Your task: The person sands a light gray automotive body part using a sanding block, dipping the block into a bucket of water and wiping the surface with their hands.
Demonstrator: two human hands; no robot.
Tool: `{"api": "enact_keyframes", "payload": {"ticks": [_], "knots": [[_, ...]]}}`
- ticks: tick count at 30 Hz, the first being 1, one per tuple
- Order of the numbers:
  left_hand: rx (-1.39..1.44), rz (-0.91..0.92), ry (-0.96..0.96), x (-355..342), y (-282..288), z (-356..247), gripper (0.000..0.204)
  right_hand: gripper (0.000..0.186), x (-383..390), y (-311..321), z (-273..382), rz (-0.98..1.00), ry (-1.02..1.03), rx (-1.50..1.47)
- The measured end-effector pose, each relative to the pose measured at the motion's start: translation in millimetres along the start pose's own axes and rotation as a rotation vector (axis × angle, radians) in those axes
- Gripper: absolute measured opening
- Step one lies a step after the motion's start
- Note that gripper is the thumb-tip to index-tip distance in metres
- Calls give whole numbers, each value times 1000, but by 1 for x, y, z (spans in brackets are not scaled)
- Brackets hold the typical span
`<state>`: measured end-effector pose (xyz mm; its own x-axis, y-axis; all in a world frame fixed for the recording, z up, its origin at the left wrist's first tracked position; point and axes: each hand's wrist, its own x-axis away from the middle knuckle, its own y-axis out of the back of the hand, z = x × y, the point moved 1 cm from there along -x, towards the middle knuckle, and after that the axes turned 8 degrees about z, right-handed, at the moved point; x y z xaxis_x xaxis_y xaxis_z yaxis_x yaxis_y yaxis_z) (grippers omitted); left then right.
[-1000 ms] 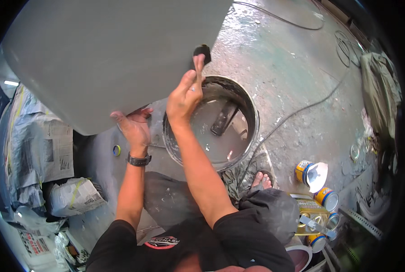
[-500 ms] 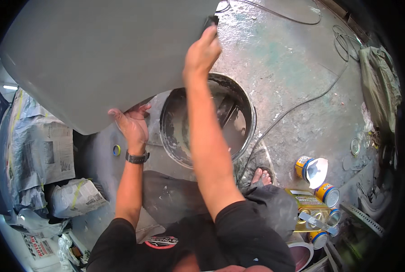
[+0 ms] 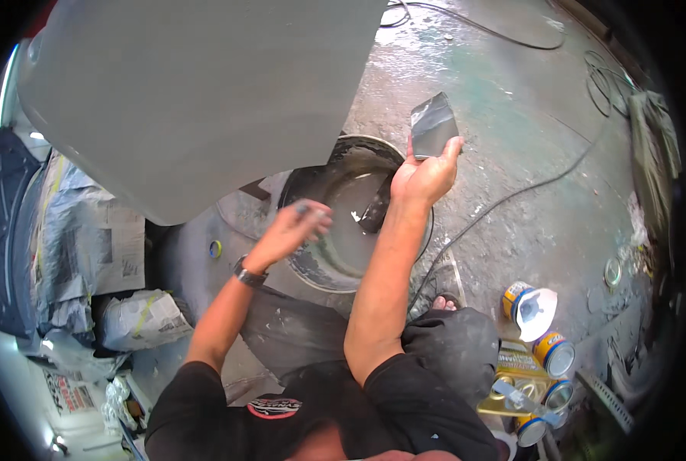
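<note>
A wet, dark grey sheet of sandpaper is gripped in my right hand, raised over the bucket's right rim with its flat face up. My left hand, blurred by motion, hovers over the left part of the bucket; its fingers look loosely apart and I see nothing held in them. Murky water stands in the bucket, with a dark block-like piece inside, partly behind my right forearm. Above and to the left, a large smooth grey panel overhangs the bucket's far edge; neither hand touches it.
A black cable curves across the wet concrete floor. Several paint cans and a yellow rectangular tin stand at lower right. Newspaper-covered parts lie at left, near a small roll of tape.
My right hand has come off the panel's right edge and moved right and nearer with the sandpaper. My left hand has left the panel's lower edge and moved right over the bucket.
</note>
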<state>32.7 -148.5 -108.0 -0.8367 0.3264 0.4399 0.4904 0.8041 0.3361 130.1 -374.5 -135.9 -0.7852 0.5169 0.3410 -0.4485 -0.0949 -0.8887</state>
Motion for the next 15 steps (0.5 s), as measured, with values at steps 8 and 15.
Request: {"api": "enact_keyframes", "payload": {"ticks": [8, 15], "knots": [[1066, 528, -138, -151, -101, -9, 42, 45, -15, 11, -17, -19, -295, -243], [2546, 162, -271, -248, -151, -25, 40, 47, -13, 7, -26, 64, -325, -170]]}}
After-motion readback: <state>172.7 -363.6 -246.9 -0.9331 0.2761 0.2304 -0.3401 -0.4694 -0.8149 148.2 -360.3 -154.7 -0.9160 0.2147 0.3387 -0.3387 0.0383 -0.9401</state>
